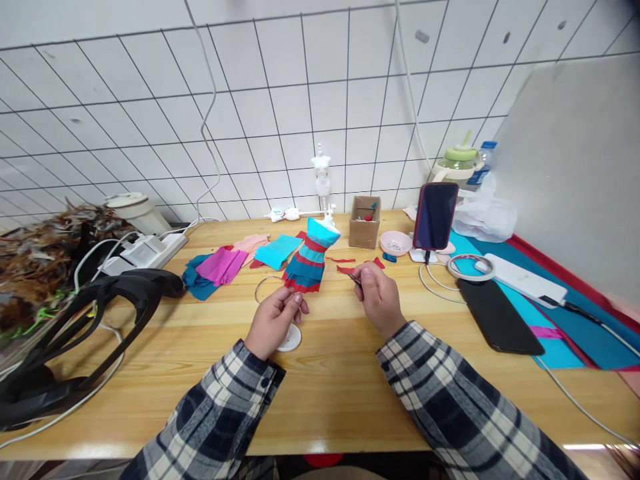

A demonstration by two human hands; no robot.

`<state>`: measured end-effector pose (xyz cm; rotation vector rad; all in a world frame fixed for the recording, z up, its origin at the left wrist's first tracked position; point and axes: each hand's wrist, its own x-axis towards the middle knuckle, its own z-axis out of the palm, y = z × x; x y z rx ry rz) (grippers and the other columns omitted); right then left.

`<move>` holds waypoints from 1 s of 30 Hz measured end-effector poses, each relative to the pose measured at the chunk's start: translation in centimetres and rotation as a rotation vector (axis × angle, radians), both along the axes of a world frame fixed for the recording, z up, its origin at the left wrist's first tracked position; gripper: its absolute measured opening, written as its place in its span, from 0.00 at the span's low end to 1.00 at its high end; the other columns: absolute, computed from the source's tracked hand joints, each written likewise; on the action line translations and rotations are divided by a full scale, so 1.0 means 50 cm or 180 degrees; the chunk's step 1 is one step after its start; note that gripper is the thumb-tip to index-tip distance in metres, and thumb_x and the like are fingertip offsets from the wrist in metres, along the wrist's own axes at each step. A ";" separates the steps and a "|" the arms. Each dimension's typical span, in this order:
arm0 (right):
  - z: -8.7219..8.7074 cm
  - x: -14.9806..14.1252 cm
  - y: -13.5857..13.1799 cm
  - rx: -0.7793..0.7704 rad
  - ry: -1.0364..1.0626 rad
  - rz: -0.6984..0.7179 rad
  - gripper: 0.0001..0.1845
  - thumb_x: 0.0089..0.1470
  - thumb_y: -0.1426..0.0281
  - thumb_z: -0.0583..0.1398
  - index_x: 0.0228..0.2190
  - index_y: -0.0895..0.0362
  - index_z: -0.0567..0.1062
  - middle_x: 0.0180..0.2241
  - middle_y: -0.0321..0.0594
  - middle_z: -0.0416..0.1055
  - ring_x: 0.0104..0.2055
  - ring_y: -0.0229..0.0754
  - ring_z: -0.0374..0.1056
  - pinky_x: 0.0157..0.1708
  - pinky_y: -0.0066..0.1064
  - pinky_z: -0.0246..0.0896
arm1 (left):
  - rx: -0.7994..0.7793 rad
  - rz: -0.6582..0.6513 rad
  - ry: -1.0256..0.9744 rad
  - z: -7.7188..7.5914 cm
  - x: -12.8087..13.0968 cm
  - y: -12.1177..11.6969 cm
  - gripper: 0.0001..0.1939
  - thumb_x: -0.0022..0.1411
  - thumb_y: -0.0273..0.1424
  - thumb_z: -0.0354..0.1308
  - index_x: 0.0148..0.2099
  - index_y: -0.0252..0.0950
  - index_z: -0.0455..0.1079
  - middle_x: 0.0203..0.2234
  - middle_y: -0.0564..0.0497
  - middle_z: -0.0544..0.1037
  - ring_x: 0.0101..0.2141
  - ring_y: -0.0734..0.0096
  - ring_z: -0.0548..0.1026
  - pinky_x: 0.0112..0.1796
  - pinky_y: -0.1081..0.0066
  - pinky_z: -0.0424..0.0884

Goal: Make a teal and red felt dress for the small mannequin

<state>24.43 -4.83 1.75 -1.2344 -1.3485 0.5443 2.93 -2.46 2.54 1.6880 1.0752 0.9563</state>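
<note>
From here I see the left hand (278, 318) reaching up over the pale wooden table (320, 387), forearm angled inward from the lower left, thumb and fingers pinched at the red lower hem of the small layered dress in red, turquoise and dark blue (310, 260). The dress stands tilted on a white mini mannequin (330, 217), left of the right hand (379, 297). That right hand comes in from the lower right, knuckles up, gripping a slim dark metal tool (355, 279) whose tip points toward the dress without touching it. Beneath the left hand lies a round white disc (290, 338); red fabric scraps (345, 270) lie just beyond the tool.
</note>
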 end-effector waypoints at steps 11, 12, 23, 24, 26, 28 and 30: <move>0.009 -0.005 -0.006 0.0067 -0.0279 0.0179 0.21 0.64 0.55 0.46 0.42 0.54 0.70 0.25 0.36 0.67 0.24 0.37 0.63 0.25 0.28 0.55 | 0.0616 0.0284 0.0701 -0.008 -0.013 0.009 0.12 0.63 0.38 0.54 0.40 0.36 0.72 0.29 0.50 0.80 0.25 0.73 0.74 0.29 0.73 0.71; 0.010 -0.005 -0.007 0.0095 -0.0346 0.0203 0.21 0.64 0.55 0.46 0.42 0.55 0.71 0.26 0.36 0.67 0.25 0.38 0.64 0.26 0.28 0.55 | 0.0644 0.0296 0.0735 -0.012 -0.015 0.010 0.12 0.63 0.38 0.54 0.40 0.36 0.73 0.29 0.51 0.80 0.25 0.73 0.74 0.29 0.74 0.71; 0.036 0.038 -0.009 0.1136 -0.1305 -0.0522 0.15 0.55 0.57 0.61 0.39 0.52 0.77 0.36 0.41 0.77 0.39 0.45 0.71 0.42 0.36 0.62 | 0.2189 0.0501 0.2450 0.008 -0.036 0.014 0.13 0.65 0.32 0.50 0.46 0.42 0.76 0.39 0.47 0.79 0.42 0.60 0.76 0.50 0.58 0.65; 0.043 0.053 -0.009 0.1208 -0.1463 -0.0583 0.15 0.54 0.56 0.62 0.39 0.51 0.78 0.36 0.41 0.78 0.39 0.46 0.71 0.43 0.37 0.61 | 0.2384 0.0535 0.2613 0.015 -0.041 0.014 0.13 0.65 0.31 0.50 0.46 0.43 0.76 0.38 0.47 0.80 0.42 0.60 0.76 0.54 0.54 0.61; 0.054 0.079 -0.009 0.1264 -0.1639 -0.0761 0.16 0.53 0.54 0.62 0.38 0.51 0.78 0.36 0.41 0.78 0.40 0.47 0.71 0.45 0.40 0.61 | 0.2693 0.0563 0.2833 0.023 -0.054 0.017 0.13 0.65 0.30 0.50 0.47 0.43 0.75 0.38 0.48 0.80 0.41 0.61 0.76 0.56 0.51 0.56; 0.056 0.094 -0.010 0.1304 -0.1706 -0.0638 0.16 0.53 0.55 0.63 0.39 0.52 0.78 0.35 0.41 0.78 0.39 0.47 0.71 0.43 0.40 0.62 | 0.2857 0.0553 0.2938 0.026 -0.073 0.024 0.13 0.66 0.30 0.51 0.46 0.42 0.75 0.38 0.48 0.80 0.40 0.61 0.76 0.53 0.55 0.60; 0.049 0.092 -0.013 0.1283 -0.1787 -0.0298 0.14 0.53 0.59 0.63 0.39 0.53 0.77 0.36 0.41 0.78 0.39 0.45 0.71 0.41 0.37 0.64 | 0.2967 0.0505 0.2964 0.024 -0.092 0.032 0.12 0.66 0.29 0.51 0.45 0.40 0.75 0.37 0.48 0.80 0.39 0.62 0.76 0.47 0.59 0.63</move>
